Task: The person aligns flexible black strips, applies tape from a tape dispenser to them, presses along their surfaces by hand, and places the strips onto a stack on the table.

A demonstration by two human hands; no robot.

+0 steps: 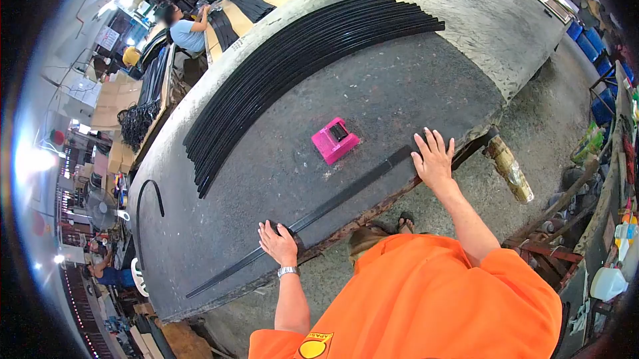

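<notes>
A long flat black strip [333, 200] lies along the near edge of the dark worktable. My left hand [278, 244], with a watch on the wrist, rests on or just over the strip left of its middle, fingers spread. At the strip's right end, my right hand [434, 163] lies flat by the table edge with its fingers apart. Neither hand is wrapped around anything. A pink holder with a black block in it [333, 141] sits on the table between and beyond my hands. Farther back, many black strips [293, 69] lie side by side in a curved row.
The dark table top [413, 93] adjoins a lighter one [479, 0]. A curved black strip [139, 209] lies at the left end. A wrapped roll [509, 169] juts out at the right edge. Another person [186, 31] works at a far table; blue containers [589, 43] stand right.
</notes>
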